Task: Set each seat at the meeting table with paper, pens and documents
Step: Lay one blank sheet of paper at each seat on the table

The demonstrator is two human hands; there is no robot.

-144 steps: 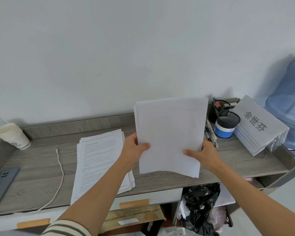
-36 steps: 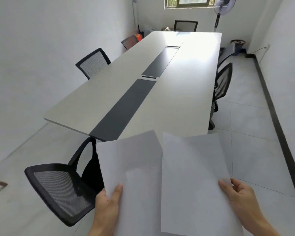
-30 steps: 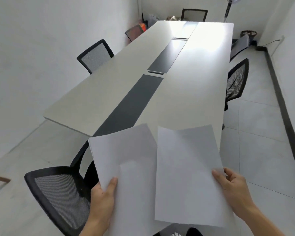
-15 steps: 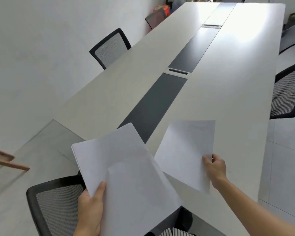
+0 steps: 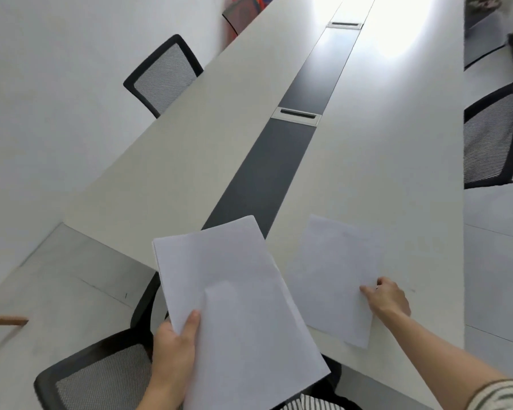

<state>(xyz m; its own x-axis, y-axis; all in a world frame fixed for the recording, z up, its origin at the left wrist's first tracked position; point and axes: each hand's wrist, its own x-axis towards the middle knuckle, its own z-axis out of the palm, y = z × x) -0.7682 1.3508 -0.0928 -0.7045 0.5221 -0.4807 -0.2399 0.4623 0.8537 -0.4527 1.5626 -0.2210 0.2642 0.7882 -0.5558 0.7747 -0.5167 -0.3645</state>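
My right hand [image 5: 387,297] rests on the right edge of a single sheet [image 5: 335,279], fingers curled and pinching it while it lies flat, or very nearly flat, on the meeting table [image 5: 382,161]; whether it is fully down I cannot tell. My left hand [image 5: 175,350] is closed on the lower left edge of the paper stack [image 5: 234,315], thumb on top and fingers hidden beneath, holding it tilted above the table's near end and the chair below.

To do this step well, I would square the sheet to the table's near edge before letting go, slide my fingers off sideways so it does not drag, and keep the stack pinched firmly enough that no loose page fans out. The sheet sits near the corner, right of the dark centre strip [image 5: 267,173], which looks like the place for the near seat.

The tabletop is long, pale and smooth, with a cable hatch [image 5: 296,115] set in the strip and bright glare farther along. Otherwise it is bare, so most seats remain unset, with no pens or documents in sight. A mesh chair [image 5: 101,377] stands below my left hand, another [image 5: 163,75] along the left side by the white wall, and a third [image 5: 489,143] on the right over a tiled floor [image 5: 495,261].
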